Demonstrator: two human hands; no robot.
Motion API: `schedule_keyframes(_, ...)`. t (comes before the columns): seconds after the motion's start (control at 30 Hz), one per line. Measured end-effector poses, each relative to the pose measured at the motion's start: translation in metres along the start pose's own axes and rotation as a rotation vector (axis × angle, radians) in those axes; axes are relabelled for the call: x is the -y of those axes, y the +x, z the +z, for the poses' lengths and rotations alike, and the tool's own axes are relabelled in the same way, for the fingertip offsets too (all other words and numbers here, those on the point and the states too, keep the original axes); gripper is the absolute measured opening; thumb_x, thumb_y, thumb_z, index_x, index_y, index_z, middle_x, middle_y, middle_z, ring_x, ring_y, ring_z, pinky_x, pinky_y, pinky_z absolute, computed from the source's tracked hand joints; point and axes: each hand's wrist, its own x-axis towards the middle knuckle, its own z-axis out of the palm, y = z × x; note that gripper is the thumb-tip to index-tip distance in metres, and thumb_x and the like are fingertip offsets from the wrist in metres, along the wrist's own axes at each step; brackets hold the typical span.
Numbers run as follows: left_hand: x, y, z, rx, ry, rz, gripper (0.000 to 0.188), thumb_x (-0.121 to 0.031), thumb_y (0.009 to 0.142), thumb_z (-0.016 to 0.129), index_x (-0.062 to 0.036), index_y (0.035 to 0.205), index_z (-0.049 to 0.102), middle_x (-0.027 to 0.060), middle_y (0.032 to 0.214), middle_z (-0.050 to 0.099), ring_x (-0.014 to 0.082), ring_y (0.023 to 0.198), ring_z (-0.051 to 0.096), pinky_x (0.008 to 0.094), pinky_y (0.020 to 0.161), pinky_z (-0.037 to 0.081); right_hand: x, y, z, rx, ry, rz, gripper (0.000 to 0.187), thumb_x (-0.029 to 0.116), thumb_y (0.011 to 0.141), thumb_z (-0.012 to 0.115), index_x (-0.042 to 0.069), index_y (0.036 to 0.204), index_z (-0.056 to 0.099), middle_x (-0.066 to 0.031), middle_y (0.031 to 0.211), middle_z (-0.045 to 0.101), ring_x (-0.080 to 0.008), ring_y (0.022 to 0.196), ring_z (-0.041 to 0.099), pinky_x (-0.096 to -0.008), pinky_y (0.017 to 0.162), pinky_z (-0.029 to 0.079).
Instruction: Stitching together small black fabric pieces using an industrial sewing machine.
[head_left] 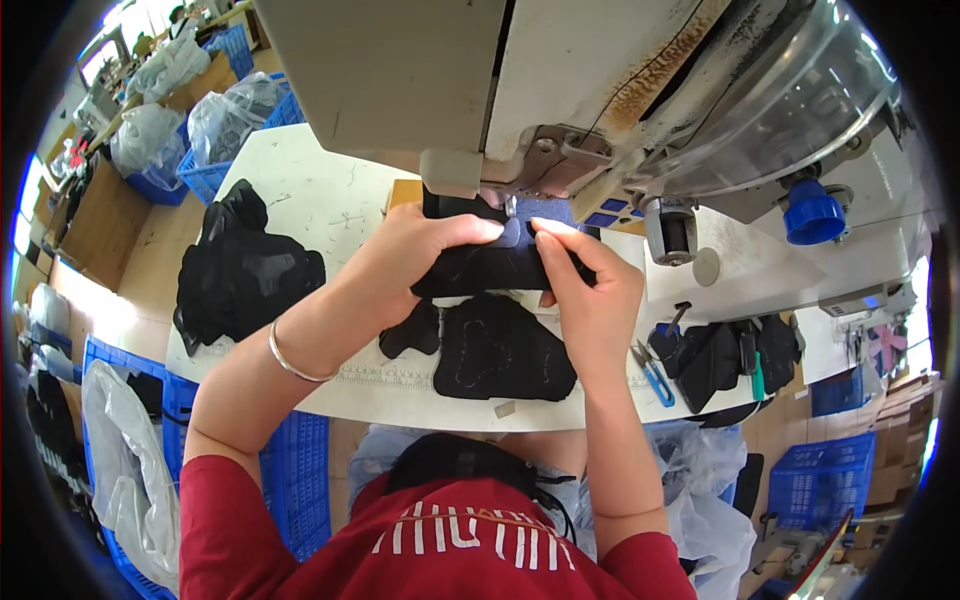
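Note:
A black fabric piece (477, 268) lies under the needle area of a sewing machine (400, 80). On top of it sits a small blue-grey patch (509, 236), close to the presser foot. My left hand (418, 245) grips the fabric's left side, its thumb stretched across to the patch and its other fingers mostly hidden. At the right side my right hand (597, 280) holds the same fabric, thumb and forefinger close together beside the patch. Nearer to me, a flat black fabric piece (505, 350) with light stitched outlines rests on the table, next to a smaller black piece (412, 332).
A heap of black fabric (245, 270) lies on the white table (330, 190) at left. Blue thread snips (653, 377) and more black pieces (710, 362) are at right. Blue crates (300, 470) stand below the table. A clear curved cover (770, 120) overhangs the right side.

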Motion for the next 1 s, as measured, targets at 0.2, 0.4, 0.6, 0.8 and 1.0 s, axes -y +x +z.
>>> schedule_keyframes(0.2,-0.022,0.008,0.016,-0.214,-0.335,-0.318,0.015,-0.011,0.077,0.067,-0.0041,0.090,0.067,0.0052,0.087,0.066,0.0135,0.075,0.063,0.0267,0.067,0.051,-0.015,0.008,0.000,-0.020,-0.042,0.036,0.016,0.010,0.087,0.065,0.003,0.099,0.072,-0.0042,0.074,0.067,-0.0054,0.052,0.055,-0.0188,0.045,0.039)
schedule_keyframes(0.4,-0.022,0.008,0.014,-0.196,-0.353,-0.298,0.013,-0.010,0.078,0.067,-0.0028,0.089,0.067,0.0048,0.085,0.066,0.0133,0.073,0.064,0.0257,0.066,0.051,-0.012,0.007,0.002,-0.028,-0.065,0.022,0.016,0.011,0.086,0.066,0.004,0.099,0.073,-0.0041,0.072,0.067,-0.0055,0.051,0.056,-0.0192,0.045,0.039)
schedule_keyframes(0.6,-0.018,0.008,0.013,-0.168,-0.396,-0.280,0.015,-0.010,0.079,0.066,-0.0011,0.092,0.067,0.0066,0.086,0.066,0.0149,0.073,0.064,0.0271,0.063,0.053,-0.016,0.008,0.001,-0.022,-0.097,-0.019,0.016,0.012,0.086,0.066,0.003,0.098,0.073,-0.0042,0.072,0.068,-0.0054,0.051,0.056,-0.0191,0.045,0.039)
schedule_keyframes(0.8,-0.014,0.009,0.014,-0.187,-0.405,-0.284,0.016,-0.010,0.079,0.066,-0.0005,0.093,0.066,0.0077,0.086,0.066,0.0151,0.072,0.064,0.0274,0.062,0.054,-0.014,0.008,0.002,-0.024,-0.029,0.027,0.015,0.011,0.086,0.066,0.003,0.097,0.073,-0.0046,0.072,0.068,-0.0056,0.051,0.056,-0.0192,0.045,0.039)
schedule_keyframes(1.0,-0.014,0.007,0.013,-0.176,-0.422,-0.282,0.017,-0.010,0.080,0.067,-0.0007,0.094,0.066,0.0070,0.087,0.066,0.0145,0.073,0.064,0.0273,0.063,0.054,-0.012,0.007,0.004,-0.035,-0.020,0.001,0.015,0.011,0.086,0.066,0.003,0.098,0.073,-0.0041,0.072,0.067,-0.0056,0.052,0.056,-0.0192,0.045,0.039)
